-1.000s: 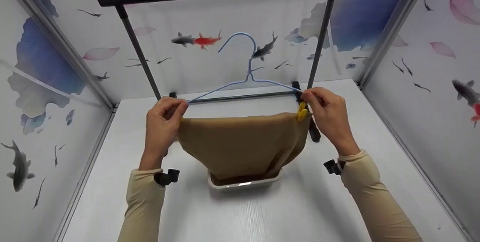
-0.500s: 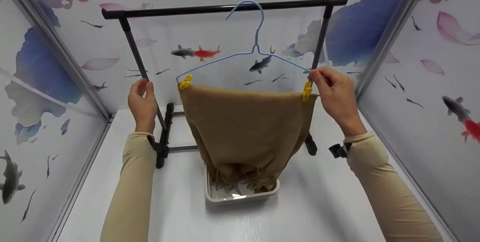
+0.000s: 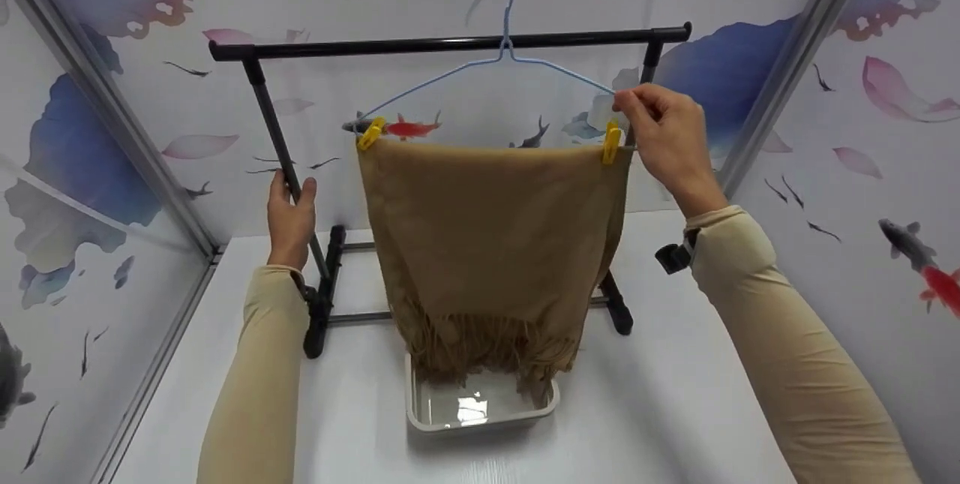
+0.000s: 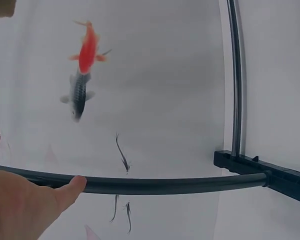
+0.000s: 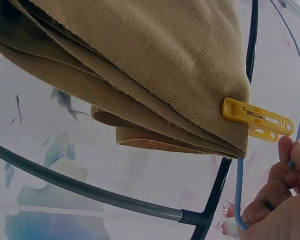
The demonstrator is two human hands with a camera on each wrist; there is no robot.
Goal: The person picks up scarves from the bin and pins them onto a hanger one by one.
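Observation:
A blue wire hanger (image 3: 506,26) carries a folded brown fringed scarf (image 3: 495,229). Yellow clothes pegs fasten the scarf near both ends, a left peg (image 3: 371,134) and a right peg (image 3: 611,142). My right hand (image 3: 670,140) pinches the hanger at its right shoulder, fingertips beside the right peg in the right wrist view. My left hand (image 3: 289,220) is at the left post (image 3: 271,120) of a black clothes rack, thumb and fingers either side of it in the head view. Its thumb (image 4: 72,191) lies straight over the post. The hanger's hook overlaps the wall above the rack's bar.
The rack's top bar (image 3: 390,47) runs behind the hanger. Below the scarf's fringe sits a white rectangular basin (image 3: 480,424) on the white table (image 3: 360,409). Walls painted with fish and petals enclose the sides and back.
The right hand has raised the hanger with the scarf, its fringe rising out of the basin. My left hand has let go of the hanger and moved left to the rack's post.

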